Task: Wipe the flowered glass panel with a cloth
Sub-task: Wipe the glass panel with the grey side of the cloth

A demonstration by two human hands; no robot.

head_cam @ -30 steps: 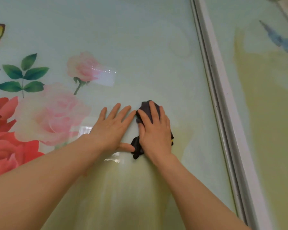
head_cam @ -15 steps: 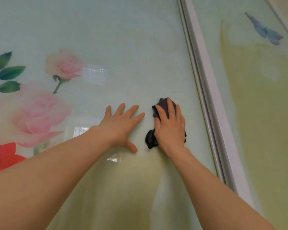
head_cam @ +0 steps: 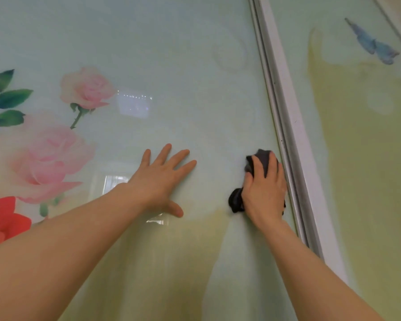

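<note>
Panel: flowered glass panel (head_cam: pixel 171 66), upright ahead.
Cloth: dark cloth (head_cam: pixel 259 158), bunched against the glass beside the white frame (head_cam: pixel 294 126).
Right hand (head_cam: pixel 264 191): fingers curled over cloth, pressing it to wipe.
Left hand (head_cam: pixel 162 177): fingers spread flat, holding nothing, likely bracing.

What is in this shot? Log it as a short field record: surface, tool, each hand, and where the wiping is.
surface: flowered glass panel, pink roses printed at left
tool: dark cloth, bunched up
right hand: presses the cloth on the glass
left hand: flat on the glass, fingers spread, apart from the cloth
wiping spot: right edge of the panel, beside the white frame
</note>
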